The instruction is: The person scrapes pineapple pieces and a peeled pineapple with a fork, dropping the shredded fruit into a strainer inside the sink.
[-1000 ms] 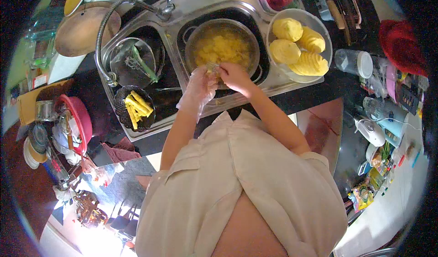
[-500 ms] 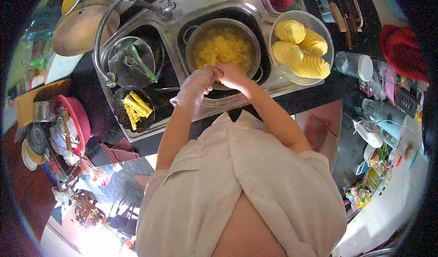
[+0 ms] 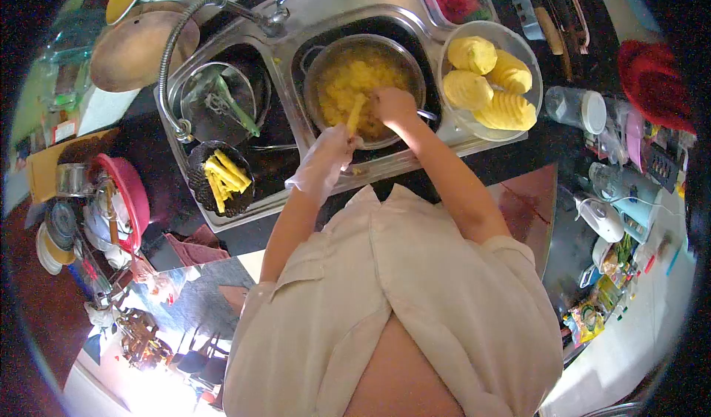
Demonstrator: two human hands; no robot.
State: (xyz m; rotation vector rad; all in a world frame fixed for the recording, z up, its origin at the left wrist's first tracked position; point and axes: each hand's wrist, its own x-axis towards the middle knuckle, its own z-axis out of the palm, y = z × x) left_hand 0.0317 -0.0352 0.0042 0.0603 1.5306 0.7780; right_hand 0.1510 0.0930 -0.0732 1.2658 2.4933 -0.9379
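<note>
Over a metal pot (image 3: 421, 84) in the right sink basin, both my hands work close together. My left hand (image 3: 331, 154), in a thin clear glove, is closed on a yellow pineapple core (image 3: 357, 112) that points up into the pot. My right hand (image 3: 396, 109) is bare and closed, just right of the core. A shiny metal end (image 3: 426, 114) shows beside its wrist and looks like the fork's handle; the tines are hidden. Shredded yellow pineapple flesh (image 3: 348, 80) fills much of the pot.
A clear bowl (image 3: 535, 72) of several peeled pineapples stands on the right. At the left, a dark openwork bowl (image 3: 198, 184) holds yellow core sticks. A knife (image 3: 548, 28) lies upper right. The left basin has a glass lid (image 3: 194, 109) and green-handled tool (image 3: 241, 113); a faucet (image 3: 274, 21) arches above.
My hands have come apart slightly: the right has moved right and up, the left a little down. The pineapple core now shows between them. Fork tines seen earlier are now hidden.
</note>
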